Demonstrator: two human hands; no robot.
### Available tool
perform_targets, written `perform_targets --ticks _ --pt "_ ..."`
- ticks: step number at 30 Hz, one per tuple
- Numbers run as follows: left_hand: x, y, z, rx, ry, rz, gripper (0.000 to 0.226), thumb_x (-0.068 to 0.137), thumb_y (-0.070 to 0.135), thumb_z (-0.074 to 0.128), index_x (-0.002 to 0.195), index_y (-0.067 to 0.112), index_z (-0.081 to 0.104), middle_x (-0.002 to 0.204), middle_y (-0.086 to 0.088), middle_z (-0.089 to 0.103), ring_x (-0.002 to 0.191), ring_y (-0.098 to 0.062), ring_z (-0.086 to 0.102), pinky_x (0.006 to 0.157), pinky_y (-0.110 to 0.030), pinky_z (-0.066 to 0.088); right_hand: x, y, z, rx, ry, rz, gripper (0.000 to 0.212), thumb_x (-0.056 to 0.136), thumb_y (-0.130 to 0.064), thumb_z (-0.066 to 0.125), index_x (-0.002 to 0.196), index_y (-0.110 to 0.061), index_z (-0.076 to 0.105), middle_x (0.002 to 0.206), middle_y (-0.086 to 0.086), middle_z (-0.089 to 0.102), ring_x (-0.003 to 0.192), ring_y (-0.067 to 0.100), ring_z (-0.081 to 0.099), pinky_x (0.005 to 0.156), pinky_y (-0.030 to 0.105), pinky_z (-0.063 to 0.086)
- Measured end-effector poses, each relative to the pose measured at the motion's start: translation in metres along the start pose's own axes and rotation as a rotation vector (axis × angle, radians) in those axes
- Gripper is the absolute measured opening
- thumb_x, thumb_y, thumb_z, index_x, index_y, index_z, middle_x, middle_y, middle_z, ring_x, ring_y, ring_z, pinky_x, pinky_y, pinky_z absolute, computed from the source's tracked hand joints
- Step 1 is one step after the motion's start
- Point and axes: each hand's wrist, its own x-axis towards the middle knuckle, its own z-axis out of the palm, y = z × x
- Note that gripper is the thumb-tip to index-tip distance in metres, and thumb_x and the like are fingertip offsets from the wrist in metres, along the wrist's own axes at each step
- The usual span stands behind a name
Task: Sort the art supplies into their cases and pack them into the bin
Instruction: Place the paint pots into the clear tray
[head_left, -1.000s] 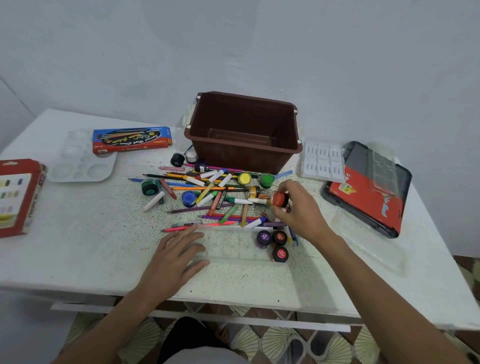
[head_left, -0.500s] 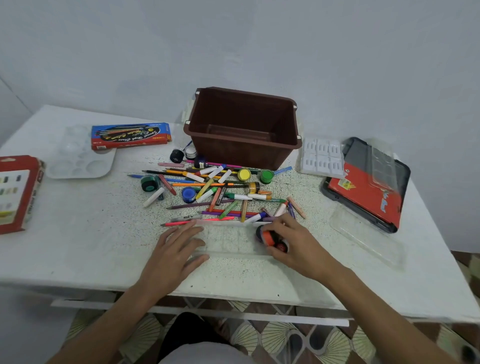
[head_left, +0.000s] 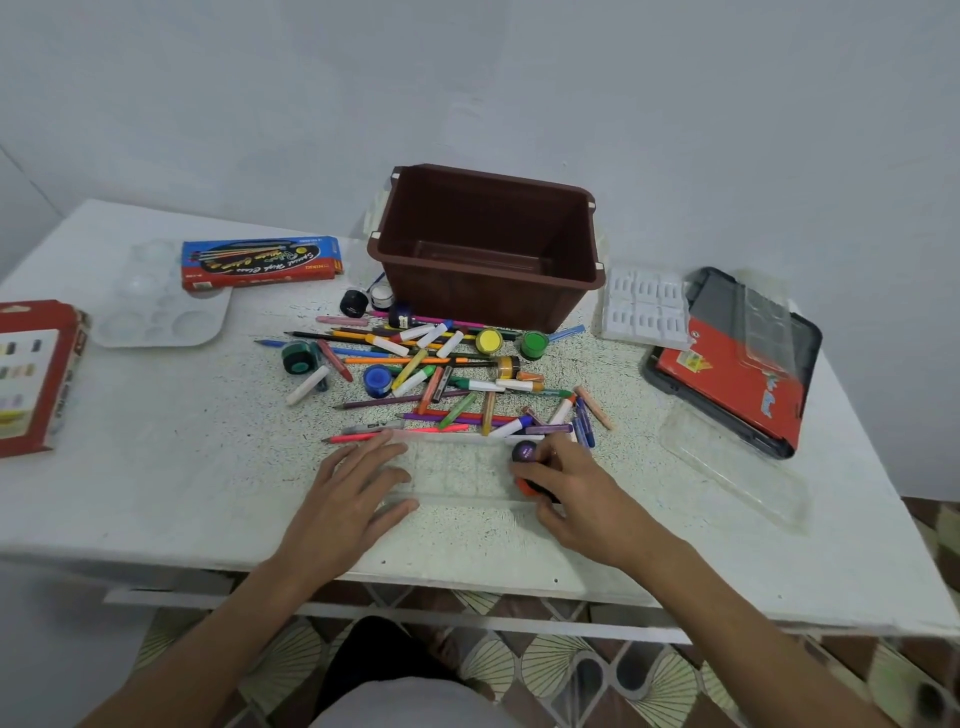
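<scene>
Brought from the pile, an orange-lidded paint pot (head_left: 524, 486) is pinched by the right hand (head_left: 576, 493) at the right end of the clear tray (head_left: 457, 467), pinned by the spread left hand (head_left: 353, 493) for square seating

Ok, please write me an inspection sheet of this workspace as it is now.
Surface: white speckled table, crowded at the middle.
Job's things: brown bin, nothing seen inside; clear tray holds a purple pot.
Clutter: loose pile of pens, crayons and paint pots before the bin.
Hands: left hand rests flat on the tray; right hand grips an orange pot.
Cables: nothing seen.
Surroundings: white wall, patterned floor.
</scene>
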Motion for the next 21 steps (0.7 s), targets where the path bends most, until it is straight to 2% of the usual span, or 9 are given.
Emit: perform_targets --ticks 5,10,13,17,21 --pt "0.000 0.001 0.000 0.001 0.000 0.007 0.035 0.095 0.048 0.050 0.103 0.020 0.068 0.137 0.003 0.056 0.144 -0.014 0.032 0.109 -0.037 0.030 -0.001 -0.002 0.004 -0.064 0.060 0.000 0.026 0.085 -0.016 0.067 0.109 -0.018 0.055 0.104 0.003 0.052 0.090 0.020 0.048 0.076 0.030 0.045" --pt "0.000 -0.001 0.002 0.003 -0.009 0.012 0.034 0.095 0.048 0.050 0.104 0.020 0.068 0.137 0.002 0.056 0.145 -0.015 0.031 0.110 -0.037 0.028 -0.005 0.005 0.012 -0.114 0.148 0.012 0.023 0.080 -0.025 0.077 0.094 -0.017 0.060 0.097 -0.001 0.057 0.085 0.016 0.044 0.072 0.024 0.033" --pt "0.000 0.000 0.001 0.006 -0.006 0.013 0.034 0.095 0.047 0.050 0.104 0.020 0.068 0.137 0.001 0.056 0.144 -0.015 0.032 0.111 -0.037 0.028 -0.008 0.009 0.018 -0.118 0.179 0.007 0.017 0.084 -0.033 0.069 0.093 -0.018 0.064 0.095 -0.003 0.060 0.085 0.016 0.043 0.071 0.027 0.036" --pt "0.000 0.000 0.001 0.006 -0.014 0.009 0.034 0.095 0.048 0.049 0.104 0.020 0.068 0.137 0.002 0.056 0.145 -0.015 0.031 0.111 -0.036 0.027 -0.009 0.015 0.016 -0.090 0.169 -0.024 0.020 0.089 -0.038 0.060 0.097 -0.021 0.068 0.096 -0.007 0.064 0.084 0.016 0.047 0.071 0.031 0.040" --pt "-0.001 0.000 0.001 0.005 -0.022 0.004 0.035 0.095 0.048 0.049 0.104 0.020 0.067 0.138 0.002 0.055 0.145 -0.014 0.030 0.111 -0.036 0.026 -0.001 0.018 -0.001 -0.009 0.204 0.012 0.021 0.092 -0.036 0.058 0.091 -0.018 0.067 0.092 -0.005 0.064 0.082 0.018 0.053 0.076 0.030 0.042"
